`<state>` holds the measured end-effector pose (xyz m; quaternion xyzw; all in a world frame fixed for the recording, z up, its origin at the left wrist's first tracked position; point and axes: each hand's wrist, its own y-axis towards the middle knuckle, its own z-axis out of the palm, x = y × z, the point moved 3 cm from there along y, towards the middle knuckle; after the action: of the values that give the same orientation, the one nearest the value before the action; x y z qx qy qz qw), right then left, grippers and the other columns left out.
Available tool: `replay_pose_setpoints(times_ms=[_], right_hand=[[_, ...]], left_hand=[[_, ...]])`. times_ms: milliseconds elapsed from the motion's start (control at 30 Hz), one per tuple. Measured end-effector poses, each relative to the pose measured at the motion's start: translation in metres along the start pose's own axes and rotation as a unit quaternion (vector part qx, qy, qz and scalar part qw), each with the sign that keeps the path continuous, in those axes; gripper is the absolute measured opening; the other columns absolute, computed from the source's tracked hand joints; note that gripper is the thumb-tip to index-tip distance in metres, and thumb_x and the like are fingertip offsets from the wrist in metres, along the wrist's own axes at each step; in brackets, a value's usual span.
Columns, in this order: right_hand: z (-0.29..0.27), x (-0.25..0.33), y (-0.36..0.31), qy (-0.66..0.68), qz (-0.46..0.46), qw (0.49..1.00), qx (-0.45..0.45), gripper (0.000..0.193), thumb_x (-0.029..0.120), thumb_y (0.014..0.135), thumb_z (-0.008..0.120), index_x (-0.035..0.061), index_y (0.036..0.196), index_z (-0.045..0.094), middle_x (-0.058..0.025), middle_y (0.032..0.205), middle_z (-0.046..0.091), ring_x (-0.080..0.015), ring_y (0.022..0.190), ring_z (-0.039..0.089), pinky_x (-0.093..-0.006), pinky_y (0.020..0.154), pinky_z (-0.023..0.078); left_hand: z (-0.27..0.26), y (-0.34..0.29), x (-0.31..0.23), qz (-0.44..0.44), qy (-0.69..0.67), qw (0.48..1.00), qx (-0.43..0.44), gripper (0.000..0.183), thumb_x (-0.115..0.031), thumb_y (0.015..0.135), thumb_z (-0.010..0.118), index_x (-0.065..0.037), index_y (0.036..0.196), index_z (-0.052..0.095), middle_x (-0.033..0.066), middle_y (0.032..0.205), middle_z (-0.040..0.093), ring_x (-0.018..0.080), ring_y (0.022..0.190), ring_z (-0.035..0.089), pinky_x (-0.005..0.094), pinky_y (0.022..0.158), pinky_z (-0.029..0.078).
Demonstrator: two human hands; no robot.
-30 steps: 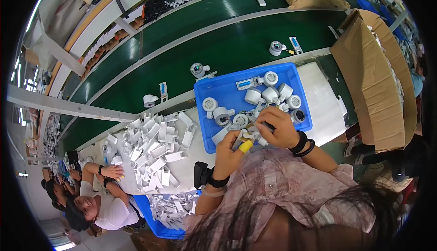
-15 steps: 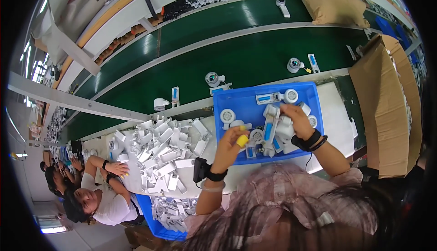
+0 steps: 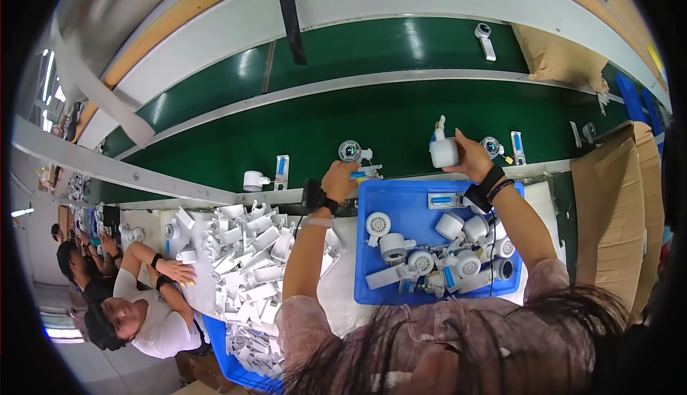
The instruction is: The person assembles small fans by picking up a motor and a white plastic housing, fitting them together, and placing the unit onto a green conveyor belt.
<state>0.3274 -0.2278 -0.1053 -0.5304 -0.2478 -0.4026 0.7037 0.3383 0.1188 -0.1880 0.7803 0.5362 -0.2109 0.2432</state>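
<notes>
My right hand (image 3: 472,157) grips a white handheld fan head (image 3: 444,154) above the green conveyor, its narrow end pointing up. Beyond the blue tray's far left corner, my left hand (image 3: 339,180) has its fingers closed at the edge of a white handle shell (image 3: 368,172) with a blue battery in it. A fan head (image 3: 350,151) with a dark round face lies just past those fingers. In the blue tray (image 3: 366,252) are several white fan heads with grilles, and handle shells, among them one with a blue battery (image 3: 445,200).
White plastic shells (image 3: 247,245) are heaped left of the tray. More fan parts (image 3: 256,180) stand along the green conveyor (image 3: 308,134). A cardboard box (image 3: 608,209) rises at the right. A co-worker (image 3: 154,316) sits at the left, hands on the table.
Both hands have moved from the tray out to the conveyor. My right hand has lifted a fan head out. The yellow-covered left fingertips no longer show. The view has shifted.
</notes>
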Motion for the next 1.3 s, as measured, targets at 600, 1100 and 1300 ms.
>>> replay_pose_setpoints(times_ms=[600, 1100, 1300], right_hand=[[0.019, -0.029, -0.095, -0.080, -0.038, 0.992, 0.094, 0.021, 0.024, 0.095, 0.056, 0.0049, 0.100, 0.062, -0.0051, 0.092, 0.066, -0.0136, 0.079, 0.066, -0.0262, 0.067, 0.054], [0.019, -0.063, -0.149, -0.087, -0.077, 0.990, 0.078, 0.019, 0.020, 0.097, 0.053, 0.0033, 0.098, 0.062, -0.0048, 0.089, 0.067, -0.0121, 0.075, 0.066, -0.0250, 0.069, 0.053], [0.032, -0.059, -0.173, -0.250, -0.279, 0.926, 0.051, 0.021, 0.012, 0.091, 0.061, 0.0028, 0.110, 0.060, -0.0076, 0.108, 0.062, -0.0172, 0.093, 0.061, -0.0283, 0.083, 0.048]], left_hand=[[0.009, 0.031, 0.003, -0.146, -0.073, 0.986, 0.030, 0.037, -0.024, 0.073, 0.075, -0.006, 0.100, 0.058, 0.0142, 0.087, 0.065, 0.0307, 0.082, 0.064, 0.0376, 0.069, 0.051], [-0.018, 0.052, 0.000, -0.153, -0.197, 0.968, -0.015, 0.033, -0.015, 0.074, 0.070, 0.000, 0.101, 0.057, 0.0139, 0.079, 0.065, 0.0265, 0.067, 0.063, 0.0358, 0.056, 0.049], [-0.120, 0.015, -0.140, -0.080, -0.196, 0.977, 0.020, 0.027, -0.016, 0.073, 0.076, -0.002, 0.091, 0.062, 0.0035, 0.072, 0.062, 0.0103, 0.056, 0.057, 0.0246, 0.049, 0.044]])
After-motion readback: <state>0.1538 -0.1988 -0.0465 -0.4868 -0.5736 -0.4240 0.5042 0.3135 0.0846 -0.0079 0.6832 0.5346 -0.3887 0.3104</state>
